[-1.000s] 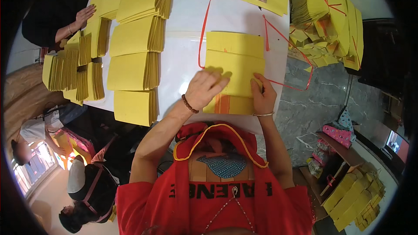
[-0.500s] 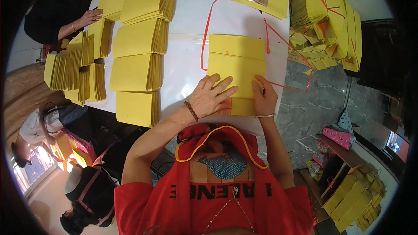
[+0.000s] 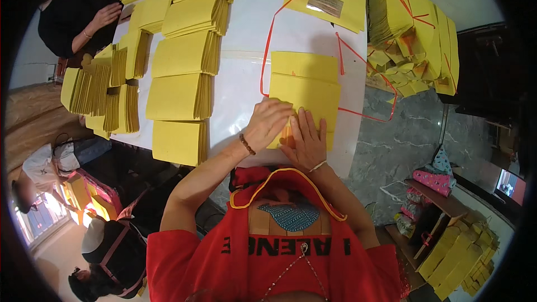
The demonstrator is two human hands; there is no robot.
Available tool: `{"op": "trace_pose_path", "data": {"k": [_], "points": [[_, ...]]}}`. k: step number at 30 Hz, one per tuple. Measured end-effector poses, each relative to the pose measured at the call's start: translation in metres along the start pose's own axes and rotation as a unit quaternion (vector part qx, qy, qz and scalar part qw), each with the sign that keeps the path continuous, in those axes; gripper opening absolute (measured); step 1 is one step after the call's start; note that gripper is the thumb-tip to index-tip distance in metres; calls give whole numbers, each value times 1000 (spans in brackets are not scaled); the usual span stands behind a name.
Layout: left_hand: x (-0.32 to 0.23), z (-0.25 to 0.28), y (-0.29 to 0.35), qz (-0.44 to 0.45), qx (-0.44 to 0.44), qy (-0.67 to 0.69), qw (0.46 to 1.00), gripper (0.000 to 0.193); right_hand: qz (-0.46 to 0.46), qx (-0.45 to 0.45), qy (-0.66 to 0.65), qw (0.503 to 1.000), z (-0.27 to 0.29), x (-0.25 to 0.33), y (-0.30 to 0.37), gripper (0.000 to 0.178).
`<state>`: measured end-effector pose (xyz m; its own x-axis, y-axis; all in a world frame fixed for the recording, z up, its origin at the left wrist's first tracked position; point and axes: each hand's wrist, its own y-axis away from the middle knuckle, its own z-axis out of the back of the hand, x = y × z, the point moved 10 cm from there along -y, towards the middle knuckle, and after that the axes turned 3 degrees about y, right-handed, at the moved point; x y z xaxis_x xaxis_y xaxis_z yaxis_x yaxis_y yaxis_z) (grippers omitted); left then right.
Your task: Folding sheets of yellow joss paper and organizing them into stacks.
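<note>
While our left hand [image 3: 269, 124] and right hand [image 3: 306, 137] lie close together, both bear down on the lower half of a yellow wad [image 3: 305, 88] set on the white table [image 3: 241, 75], near the edge before us. We spread the right hand flat and open, its fingers pointing away from us; the left comes in from the side with its fingers together and slightly bent, and we cannot tell whether they pinch anything or touch the other hand. Beneath and between our hands, we see part of an orange patch [image 3: 287, 135]. Creases run across the wad, and a red cord [image 3: 264, 59] meets its left side and shows again past its right, trailing over the table's edge. Beyond, we have a yellow sheet [image 3: 353, 8] with a shiny rectangle [image 3: 326, 3] on it, the cord reaching over its upper part. To our left, yellow stacks [image 3: 179, 96] stand in a column, with more bundles [image 3: 89, 86] farther left, near a co-worker's hand [image 3: 106, 15]. On our right, past the table, we see a tall yellow pile [image 3: 387, 3].
</note>
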<state>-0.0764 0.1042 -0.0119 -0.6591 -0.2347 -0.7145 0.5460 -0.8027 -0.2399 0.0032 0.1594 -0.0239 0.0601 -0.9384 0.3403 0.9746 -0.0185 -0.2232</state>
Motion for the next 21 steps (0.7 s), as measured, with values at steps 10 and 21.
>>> {"op": "trace_pose_path", "data": {"k": [10,21], "points": [[-16,-36,-36,-89,16,-103,991,54,36,7,84,996,-8,5,3,50],[-29,-34,-30,-106,-14,-151,983,61,-208,32,-372,904,25,-92,-14,21]]}}
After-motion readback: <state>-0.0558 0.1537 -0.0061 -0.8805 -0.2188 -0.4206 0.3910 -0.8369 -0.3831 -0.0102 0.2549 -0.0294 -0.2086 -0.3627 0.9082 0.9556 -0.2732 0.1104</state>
